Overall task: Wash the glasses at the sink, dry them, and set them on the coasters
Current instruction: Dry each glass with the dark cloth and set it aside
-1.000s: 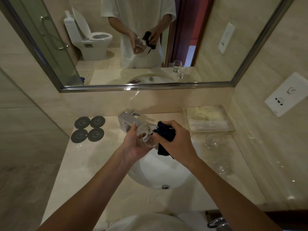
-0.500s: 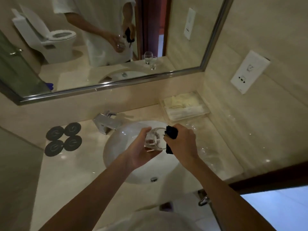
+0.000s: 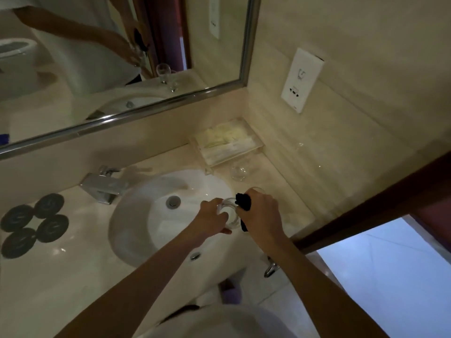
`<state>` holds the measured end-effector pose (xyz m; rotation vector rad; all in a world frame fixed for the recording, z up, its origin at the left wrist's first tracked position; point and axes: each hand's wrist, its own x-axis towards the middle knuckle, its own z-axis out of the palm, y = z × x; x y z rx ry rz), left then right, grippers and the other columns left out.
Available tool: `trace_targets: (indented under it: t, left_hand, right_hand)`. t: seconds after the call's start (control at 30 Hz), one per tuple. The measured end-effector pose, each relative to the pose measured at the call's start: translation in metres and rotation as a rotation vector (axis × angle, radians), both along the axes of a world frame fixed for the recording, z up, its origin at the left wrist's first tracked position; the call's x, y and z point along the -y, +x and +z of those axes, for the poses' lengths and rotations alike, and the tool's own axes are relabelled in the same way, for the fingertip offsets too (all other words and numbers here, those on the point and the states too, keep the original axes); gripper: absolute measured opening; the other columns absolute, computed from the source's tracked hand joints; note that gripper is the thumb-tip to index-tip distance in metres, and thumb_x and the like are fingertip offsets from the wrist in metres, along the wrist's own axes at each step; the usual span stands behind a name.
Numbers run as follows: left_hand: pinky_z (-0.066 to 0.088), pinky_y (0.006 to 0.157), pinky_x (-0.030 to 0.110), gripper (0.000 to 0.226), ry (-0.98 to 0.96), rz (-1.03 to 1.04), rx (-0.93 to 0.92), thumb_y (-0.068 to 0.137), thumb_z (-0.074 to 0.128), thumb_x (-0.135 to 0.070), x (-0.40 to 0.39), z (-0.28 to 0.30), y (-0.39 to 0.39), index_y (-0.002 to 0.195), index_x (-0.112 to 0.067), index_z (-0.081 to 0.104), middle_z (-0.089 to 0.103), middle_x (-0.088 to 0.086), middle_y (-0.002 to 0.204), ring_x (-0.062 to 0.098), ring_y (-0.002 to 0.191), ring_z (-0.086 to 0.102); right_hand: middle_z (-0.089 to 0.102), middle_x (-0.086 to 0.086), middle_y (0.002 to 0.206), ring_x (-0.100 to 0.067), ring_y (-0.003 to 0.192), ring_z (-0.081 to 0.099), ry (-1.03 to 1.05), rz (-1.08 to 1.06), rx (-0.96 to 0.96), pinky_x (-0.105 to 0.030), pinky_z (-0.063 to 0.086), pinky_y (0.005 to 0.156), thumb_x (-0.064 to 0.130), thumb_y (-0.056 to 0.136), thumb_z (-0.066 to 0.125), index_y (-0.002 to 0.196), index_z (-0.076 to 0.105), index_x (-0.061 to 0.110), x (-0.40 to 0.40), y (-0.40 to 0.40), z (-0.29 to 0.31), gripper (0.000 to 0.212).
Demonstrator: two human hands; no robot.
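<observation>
My left hand (image 3: 211, 219) grips a clear glass (image 3: 229, 214) over the right side of the white sink (image 3: 136, 215). My right hand (image 3: 262, 211) holds a dark cloth (image 3: 244, 203) pressed against the glass's rim. Another glass (image 3: 240, 170) stands on the counter to the right of the sink, and the rim of a further one (image 3: 256, 189) shows just behind my right hand. Several dark round coasters (image 3: 34, 224) lie on the counter at the far left, with nothing on them.
A chrome faucet (image 3: 103, 185) stands at the sink's back left. A clear tray of packets (image 3: 225, 142) sits by the back wall. A mirror (image 3: 122, 57) hangs above. A wall socket (image 3: 301, 80) and a dark wooden door frame (image 3: 366, 203) are on the right.
The view has swung to the right and tilted. My hands with the glass and cloth stay together and have moved toward the sink's right edge.
</observation>
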<state>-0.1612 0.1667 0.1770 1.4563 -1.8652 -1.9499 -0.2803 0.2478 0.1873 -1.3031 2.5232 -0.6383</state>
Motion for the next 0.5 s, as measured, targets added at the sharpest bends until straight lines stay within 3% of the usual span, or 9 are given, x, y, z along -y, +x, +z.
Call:
trace_targets:
  t: [0.07,0.17,0.27,0.37,0.5]
  left_hand:
    - [0.059,0.054,0.025,0.042,-0.087,-0.027,0.054,0.094,0.042,0.004,-0.001,-0.013,-0.013,0.134,-0.002,0.052,0.047,0.014,0.129,0.032,0.076,0.070]
    - [0.058,0.051,0.027,0.040,-0.048,-0.026,0.110,0.091,0.041,0.007,0.000,-0.035,-0.023,0.126,0.000,0.056,0.056,0.018,0.124,0.032,0.073,0.071]
    - [0.062,0.064,0.038,0.035,0.055,-0.026,0.139,0.092,0.042,0.006,-0.001,-0.056,-0.029,0.123,-0.001,0.058,0.057,0.015,0.121,0.034,0.078,0.071]
    - [0.061,0.076,0.045,0.035,0.134,-0.046,0.150,0.092,0.042,0.007,-0.005,-0.077,-0.034,0.122,-0.003,0.058,0.057,0.016,0.123,0.030,0.079,0.069]
    - [0.061,0.058,0.034,0.037,0.196,-0.067,0.158,0.094,0.045,0.003,-0.011,-0.096,-0.042,0.128,-0.007,0.057,0.054,0.017,0.132,0.031,0.095,0.066]
  right_hand:
    - [0.067,-0.012,0.086,-0.030,0.080,0.065,0.020,0.020,0.053,-0.036,0.049,0.071,0.025,0.088,0.071,0.088,0.063,0.007,-0.002,-0.009,-0.007,0.020]
    - [0.068,-0.008,0.083,-0.024,0.078,0.065,-0.026,-0.030,0.198,-0.032,0.053,0.068,0.031,0.086,0.075,0.085,0.067,0.009,-0.007,-0.027,-0.013,0.024]
    - [0.069,-0.006,0.084,-0.021,0.080,0.065,-0.091,-0.145,0.294,-0.033,0.057,0.071,0.038,0.085,0.074,0.087,0.069,0.014,-0.016,-0.048,-0.013,0.024]
    - [0.071,-0.007,0.082,-0.021,0.078,0.067,-0.124,-0.220,0.299,-0.029,0.056,0.068,0.036,0.085,0.075,0.090,0.072,0.010,-0.025,-0.069,-0.014,0.027]
    - [0.071,-0.006,0.078,-0.018,0.071,0.066,-0.136,-0.273,0.302,-0.015,0.044,0.057,0.034,0.085,0.075,0.086,0.072,0.009,-0.033,-0.083,-0.014,0.025]
